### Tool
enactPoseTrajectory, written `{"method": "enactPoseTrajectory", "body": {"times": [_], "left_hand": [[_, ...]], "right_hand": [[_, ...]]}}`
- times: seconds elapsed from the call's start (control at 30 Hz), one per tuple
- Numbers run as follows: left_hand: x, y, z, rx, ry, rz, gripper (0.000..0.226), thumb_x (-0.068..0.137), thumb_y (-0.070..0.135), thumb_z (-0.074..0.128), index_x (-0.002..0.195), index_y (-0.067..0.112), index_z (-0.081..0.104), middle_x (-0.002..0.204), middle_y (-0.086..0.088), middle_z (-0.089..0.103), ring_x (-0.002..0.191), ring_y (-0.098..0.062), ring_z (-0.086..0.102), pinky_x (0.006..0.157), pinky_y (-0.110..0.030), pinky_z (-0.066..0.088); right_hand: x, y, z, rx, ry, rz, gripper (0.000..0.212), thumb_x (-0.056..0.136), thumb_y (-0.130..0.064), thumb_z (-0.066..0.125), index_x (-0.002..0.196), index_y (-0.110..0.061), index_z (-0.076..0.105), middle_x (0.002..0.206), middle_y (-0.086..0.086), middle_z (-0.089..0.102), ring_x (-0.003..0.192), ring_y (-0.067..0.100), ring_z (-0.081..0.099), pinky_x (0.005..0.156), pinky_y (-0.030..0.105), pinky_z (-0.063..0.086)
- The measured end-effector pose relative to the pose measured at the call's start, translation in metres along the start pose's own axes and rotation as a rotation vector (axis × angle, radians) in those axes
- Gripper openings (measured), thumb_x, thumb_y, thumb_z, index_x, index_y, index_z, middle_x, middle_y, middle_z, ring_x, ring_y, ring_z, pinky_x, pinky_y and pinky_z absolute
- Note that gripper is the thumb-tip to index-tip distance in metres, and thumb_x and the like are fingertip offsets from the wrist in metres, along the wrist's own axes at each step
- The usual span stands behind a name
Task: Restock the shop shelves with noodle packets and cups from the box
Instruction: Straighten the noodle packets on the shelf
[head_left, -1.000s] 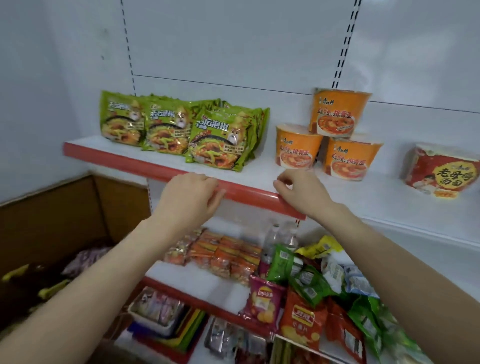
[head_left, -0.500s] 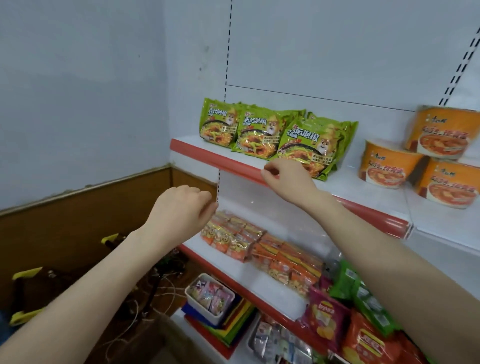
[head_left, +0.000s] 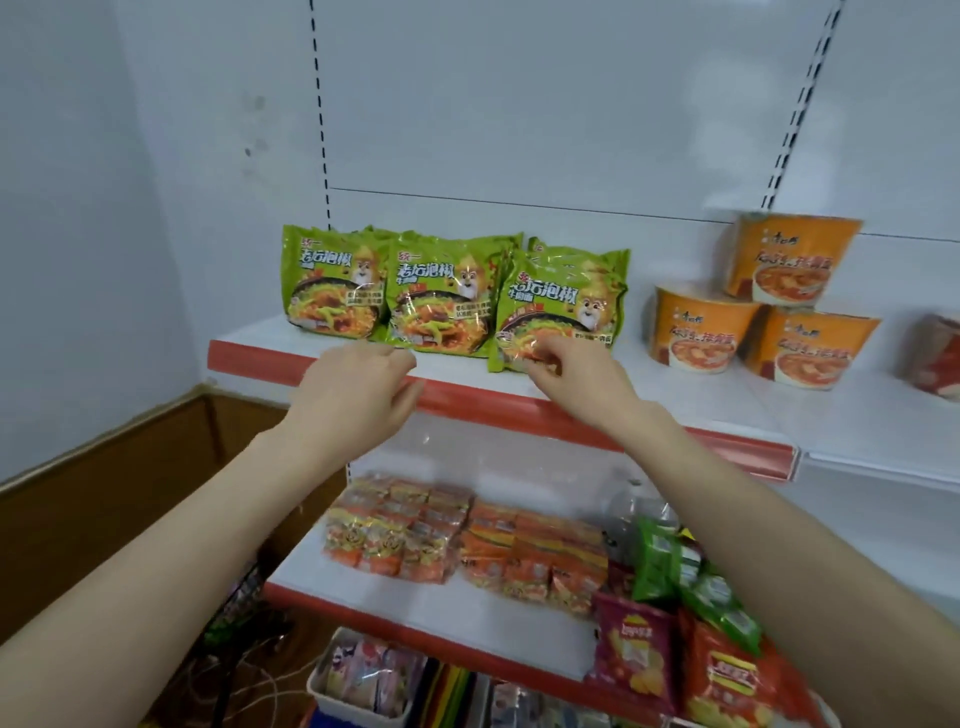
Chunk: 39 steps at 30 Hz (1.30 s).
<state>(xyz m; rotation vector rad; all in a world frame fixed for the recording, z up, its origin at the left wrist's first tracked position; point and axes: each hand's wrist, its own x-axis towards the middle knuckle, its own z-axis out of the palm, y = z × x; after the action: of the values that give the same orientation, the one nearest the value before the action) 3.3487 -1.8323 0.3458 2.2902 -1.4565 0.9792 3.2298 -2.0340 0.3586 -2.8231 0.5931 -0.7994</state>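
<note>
The right hand (head_left: 574, 376) pinches the lower edge of the nearest green noodle packet (head_left: 558, 309), apparently to square it with its neighbours. The left hand (head_left: 358, 395), fingers loosely curled and empty, hovers at the red shelf edge (head_left: 467, 400) (box unseen). Orange noodle cups (head_left: 763, 306) stand stacked further right.

Noodle packets (head_left: 447, 296): lime green, white lettering, cartoon animal, orange-brown noodle photo.
Noodle cups (head_left: 696, 327): orange, red soup picture, pale lids.
Top shelf (head_left: 701, 405): white, red front strip.
Crisp bag (head_left: 631, 660): purple, yellow crisps.
Lower noodle packs (head_left: 530, 556): orange and yellow.
</note>
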Motion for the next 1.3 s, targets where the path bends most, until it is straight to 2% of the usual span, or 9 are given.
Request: {"method": "enactPoseTrajectory", "body": {"times": [0.17, 0.33, 0.5, 0.63, 0.73, 0.93, 1.07, 1.17, 1.3], "left_hand": [[0.061, 0.024, 0.034, -0.046, 0.04, 0.113, 0.03, 0.077, 0.027, 0.068, 0.086, -0.002, 0.066, 0.07, -0.016, 0.063, 0.064, -0.034, 0.061, 0.051, -0.038, 0.049], [0.103, 0.032, 0.073, 0.039, -0.058, 0.148, 0.062, 0.051, 0.027, 0.089, 0.103, 0.0, 0.067, 0.102, -0.03, 0.064, 0.092, -0.046, 0.063, 0.076, -0.058, 0.05], [0.125, 0.031, 0.104, 0.043, -0.187, 0.126, 0.07, 0.083, 0.043, 0.061, 0.143, 0.021, 0.032, 0.153, -0.014, 0.021, 0.142, -0.029, 0.019, 0.113, -0.05, 0.017], [0.133, 0.03, 0.116, 0.055, -0.166, 0.151, 0.068, 0.053, 0.034, 0.087, 0.113, 0.013, 0.064, 0.121, -0.024, 0.059, 0.113, -0.039, 0.057, 0.087, -0.057, 0.046], [0.139, 0.03, 0.121, 0.039, -0.159, 0.14, 0.068, 0.041, 0.031, 0.092, 0.101, 0.011, 0.068, 0.108, -0.024, 0.065, 0.1, -0.04, 0.064, 0.078, -0.058, 0.05], [0.138, 0.033, 0.117, -0.071, -0.117, 0.081, 0.057, 0.062, 0.047, 0.079, 0.103, 0.01, 0.067, 0.12, -0.03, 0.056, 0.114, -0.045, 0.053, 0.094, -0.06, 0.039], [0.144, 0.039, 0.119, -0.096, -0.138, 0.015, 0.058, 0.072, 0.049, 0.069, 0.117, 0.015, 0.056, 0.145, -0.029, 0.028, 0.136, -0.046, 0.024, 0.11, -0.053, 0.023], [0.146, 0.038, 0.123, -0.139, -0.209, -0.052, 0.064, 0.08, 0.052, 0.06, 0.133, 0.022, 0.04, 0.153, -0.025, 0.005, 0.143, -0.039, 0.005, 0.113, -0.047, 0.019], [0.148, 0.039, 0.125, -0.21, -0.255, -0.083, 0.065, 0.081, 0.051, 0.059, 0.135, 0.022, 0.035, 0.154, -0.023, 0.0, 0.143, -0.036, 0.0, 0.113, -0.049, 0.025]], "right_hand": [[0.014, 0.057, -0.015, -0.13, 0.031, 0.121, 0.044, 0.088, -0.037, 0.058, 0.122, -0.009, 0.056, 0.122, 0.014, 0.059, 0.112, 0.03, 0.054, 0.088, 0.039, 0.047], [0.038, 0.079, -0.007, -0.326, -0.018, 0.044, 0.075, 0.08, -0.049, 0.065, 0.143, -0.025, 0.033, 0.152, 0.018, 0.023, 0.139, 0.033, 0.022, 0.112, 0.043, 0.023], [0.058, 0.085, 0.008, -0.404, 0.001, -0.033, 0.078, 0.079, -0.052, 0.063, 0.144, -0.028, 0.029, 0.156, 0.018, 0.01, 0.144, 0.033, 0.011, 0.116, 0.048, 0.014], [0.068, 0.089, 0.014, -0.398, 0.028, -0.024, 0.076, 0.077, -0.054, 0.064, 0.142, -0.029, 0.033, 0.155, 0.016, 0.012, 0.143, 0.032, 0.013, 0.115, 0.046, 0.015], [0.072, 0.091, 0.015, -0.362, 0.03, -0.017, 0.075, 0.078, -0.052, 0.065, 0.141, -0.03, 0.033, 0.156, 0.014, 0.01, 0.143, 0.032, 0.013, 0.116, 0.044, 0.014], [0.071, 0.1, 0.007, 0.122, 0.072, 0.059, 0.087, 0.072, -0.04, 0.076, 0.143, -0.018, 0.031, 0.151, 0.005, 0.023, 0.139, 0.021, 0.024, 0.113, 0.036, 0.025], [0.079, 0.101, 0.0, 0.53, 0.043, 0.216, 0.084, 0.068, -0.027, 0.082, 0.136, -0.013, 0.033, 0.119, -0.013, 0.042, 0.112, 0.002, 0.043, 0.091, 0.016, 0.035], [0.093, 0.107, 0.006, 0.721, -0.081, 0.216, 0.072, 0.069, -0.019, 0.081, 0.129, -0.014, 0.041, 0.12, -0.006, 0.058, 0.101, 0.005, 0.059, 0.093, 0.025, 0.05], [0.105, 0.113, 0.02, 0.731, -0.032, 0.233, 0.081, 0.063, -0.027, 0.085, 0.13, -0.016, 0.04, 0.123, -0.004, 0.059, 0.109, 0.011, 0.059, 0.1, 0.037, 0.047]]}}
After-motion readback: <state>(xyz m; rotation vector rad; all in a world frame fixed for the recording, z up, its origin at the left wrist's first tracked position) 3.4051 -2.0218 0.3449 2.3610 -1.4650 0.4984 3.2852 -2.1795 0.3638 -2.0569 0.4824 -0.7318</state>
